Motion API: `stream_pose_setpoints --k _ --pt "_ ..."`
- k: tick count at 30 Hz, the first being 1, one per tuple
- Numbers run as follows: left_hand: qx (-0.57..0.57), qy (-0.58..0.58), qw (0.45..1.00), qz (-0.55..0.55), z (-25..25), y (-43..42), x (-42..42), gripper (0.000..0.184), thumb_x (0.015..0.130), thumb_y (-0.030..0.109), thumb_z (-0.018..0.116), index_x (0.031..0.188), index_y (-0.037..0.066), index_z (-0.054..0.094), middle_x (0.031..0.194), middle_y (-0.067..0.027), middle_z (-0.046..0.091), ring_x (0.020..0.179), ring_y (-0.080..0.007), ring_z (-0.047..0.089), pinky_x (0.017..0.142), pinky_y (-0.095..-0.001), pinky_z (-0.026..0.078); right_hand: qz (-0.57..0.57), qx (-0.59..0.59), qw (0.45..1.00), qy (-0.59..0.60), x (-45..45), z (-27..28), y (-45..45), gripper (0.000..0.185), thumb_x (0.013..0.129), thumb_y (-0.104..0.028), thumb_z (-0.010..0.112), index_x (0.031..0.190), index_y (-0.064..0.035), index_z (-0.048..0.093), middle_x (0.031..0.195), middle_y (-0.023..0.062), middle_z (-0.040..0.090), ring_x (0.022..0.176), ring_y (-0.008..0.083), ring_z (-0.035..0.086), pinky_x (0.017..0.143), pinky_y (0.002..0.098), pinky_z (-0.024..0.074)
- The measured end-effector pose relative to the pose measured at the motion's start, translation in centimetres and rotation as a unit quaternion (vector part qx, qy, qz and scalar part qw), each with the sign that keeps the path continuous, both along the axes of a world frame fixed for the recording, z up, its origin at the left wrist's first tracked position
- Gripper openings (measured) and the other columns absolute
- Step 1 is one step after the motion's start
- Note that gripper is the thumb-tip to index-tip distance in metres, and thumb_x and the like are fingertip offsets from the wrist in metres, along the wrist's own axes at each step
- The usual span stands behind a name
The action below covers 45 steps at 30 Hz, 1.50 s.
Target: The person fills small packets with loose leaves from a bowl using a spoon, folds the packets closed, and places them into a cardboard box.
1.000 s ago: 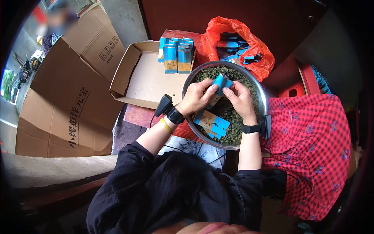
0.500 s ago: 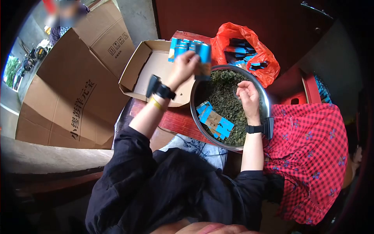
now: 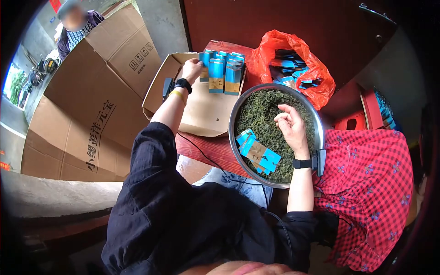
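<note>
Spreading over the left side, a large brown cardboard sheet (image 3: 64,133) flanks the work, while a red-and-black checked cloth (image 3: 362,183) lies on the right. Between them, a red wooden counter (image 3: 206,151) carries a shallow open cardboard tray (image 3: 201,114). Beside the tray is a round metal basin (image 3: 319,133) of dark green dried leaves (image 3: 261,110), and behind it an orange-red plastic bag (image 3: 323,91) holds more blue packets (image 3: 286,64).

Several slim blue-and-tan packets (image 3: 216,75) stand upright, close together, at the tray's far end; others (image 3: 260,153) lie flat and overlapping on the leaves.

The hands are well apart. The left hand (image 3: 191,71) reaches over the tray, fingertips at the leftmost standing packet (image 3: 204,68); whether they pinch it or merely touch it, I cannot quite tell. The right hand (image 3: 293,130) hovers above the leaves, fingers loosely curled around nothing.

The step in hand looks like setting that packet upright in the row. Letting go would call for a steady, light release, with its base flat and its neighbours undisturbed.
</note>
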<state>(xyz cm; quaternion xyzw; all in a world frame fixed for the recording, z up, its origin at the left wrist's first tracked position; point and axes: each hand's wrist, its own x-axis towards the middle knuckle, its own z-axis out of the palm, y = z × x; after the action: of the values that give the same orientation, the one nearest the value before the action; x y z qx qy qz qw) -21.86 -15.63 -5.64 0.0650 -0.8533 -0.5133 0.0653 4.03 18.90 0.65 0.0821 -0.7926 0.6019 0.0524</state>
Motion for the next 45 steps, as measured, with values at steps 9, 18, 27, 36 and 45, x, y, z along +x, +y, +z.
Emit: stream_pose_setpoints --k 9,18,27,36,45 --pt "-0.043 0.204 0.972 0.105 1.6 2.0 1.1 0.032 0.087 0.024 0.061 0.110 0.002 0.068 0.100 -0.0167 0.072 0.096 -0.0287 0.069 0.086 -0.0367 0.052 -0.053 0.045 0.998 0.002 -0.5 -0.3 0.7 0.028 0.097 -0.011 0.053 0.122 -0.0018 0.056 0.083 0.0017 0.064 0.074 0.0060 0.059 0.068 0.0216 0.0495" --pt "-0.027 0.164 0.879 -0.447 9.1 11.9 17.9 0.022 0.096 0.012 0.059 0.114 0.002 0.066 0.092 -0.0063 0.070 0.080 -0.0090 0.063 0.070 -0.0246 0.052 0.230 0.087 0.955 -0.163 1.0 1.3 0.2 0.018 0.086 -0.015 0.072 0.096 -0.0028 0.065 0.081 -0.0013 0.063 0.074 0.0065 0.059 0.066 0.0236 0.0489" --pt "-0.008 0.120 0.895 -0.429 5.6 15.0 23.0 0.022 0.095 0.012 0.056 0.111 0.001 0.066 0.092 -0.0139 0.070 0.086 -0.0182 0.068 0.077 -0.0323 0.054 0.131 0.366 0.919 -0.061 3.3 0.8 -2.0 0.041 0.074 -0.036 0.075 0.094 -0.0021 0.063 0.081 0.0140 0.066 0.076 0.0307 0.066 0.068 0.0406 0.0499" --pt "0.258 -0.085 0.873 -0.406 8.0 15.3 22.8 0.050 0.095 0.032 0.064 0.131 -0.001 0.052 0.105 -0.0052 0.065 0.091 -0.0108 0.060 0.076 -0.0256 0.050 0.061 -0.144 0.983 -0.094 1.0 1.7 1.5 0.030 0.091 -0.026 0.068 0.114 -0.0066 0.066 0.099 -0.0052 0.068 0.082 0.0021 0.058 0.071 0.0190 0.0440" --pt "0.335 -0.016 0.857 -0.391 5.2 16.8 21.2 0.033 0.103 0.018 0.046 0.132 0.003 0.053 0.115 0.0004 0.061 0.103 -0.0067 0.054 0.090 -0.0242 0.044 -0.032 -0.145 0.986 -0.070 -1.4 0.7 1.0 0.031 0.089 -0.036 0.070 0.107 -0.0106 0.066 0.091 -0.0069 0.065 0.080 0.0020 0.057 0.066 0.0182 0.0399"
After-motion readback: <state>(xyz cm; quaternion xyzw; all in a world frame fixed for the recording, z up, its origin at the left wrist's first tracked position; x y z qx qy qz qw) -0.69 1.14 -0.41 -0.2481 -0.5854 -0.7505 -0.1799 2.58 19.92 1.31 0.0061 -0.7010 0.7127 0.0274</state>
